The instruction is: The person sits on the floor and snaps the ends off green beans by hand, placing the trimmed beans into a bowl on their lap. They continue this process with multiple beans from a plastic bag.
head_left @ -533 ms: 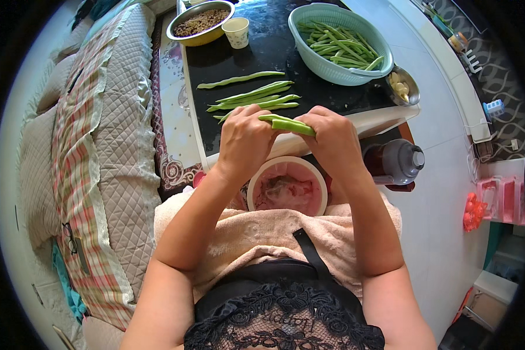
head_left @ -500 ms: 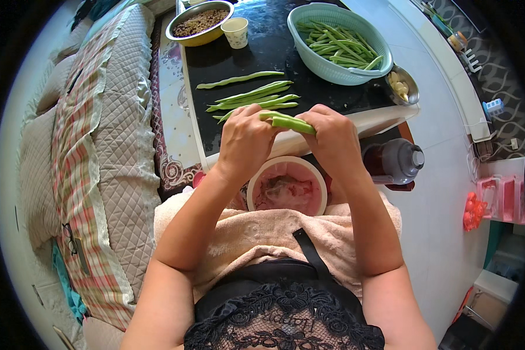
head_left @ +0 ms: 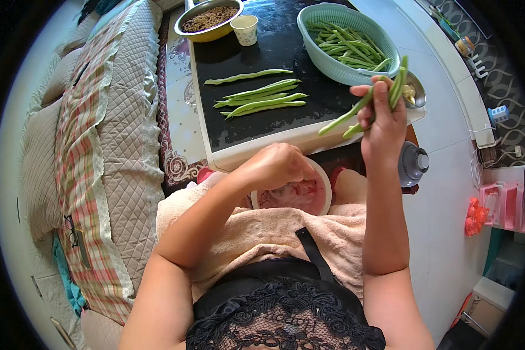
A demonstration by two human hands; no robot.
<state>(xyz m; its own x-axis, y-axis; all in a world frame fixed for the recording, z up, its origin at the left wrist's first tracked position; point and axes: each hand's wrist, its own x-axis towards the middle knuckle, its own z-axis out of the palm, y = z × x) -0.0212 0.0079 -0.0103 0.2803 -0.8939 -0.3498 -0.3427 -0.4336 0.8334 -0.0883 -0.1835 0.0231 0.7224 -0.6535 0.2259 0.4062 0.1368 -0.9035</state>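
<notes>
My right hand (head_left: pixel 386 119), raised at the table's right front corner, grips several long green beans (head_left: pixel 345 115) that stick out on both sides of the fingers. Below the table edge, my left hand (head_left: pixel 283 165) hangs over a pink-lined bin (head_left: pixel 327 185) with a white rim. Its fingers are curled down and mostly hidden, so what they hold, if anything, cannot be seen. On the black tabletop lie several loose beans (head_left: pixel 265 105), roughly side by side, with a single bean (head_left: pixel 248 77) behind them. A pale blue colander (head_left: pixel 326 65) full of beans stands beyond my right hand.
A metal bowl (head_left: pixel 417 96) with pale pieces sits partly behind my right hand. At the back left are a bowl of brown bits (head_left: pixel 207 36) and a paper cup (head_left: pixel 246 35). A dark bottle (head_left: pixel 413 163) stands right of the table; a quilted sofa (head_left: pixel 125 146) runs along the left.
My hands have parted from the beans they held together. The right has carried beans rightward and up toward the colander; the left has dropped down over the bin.
</notes>
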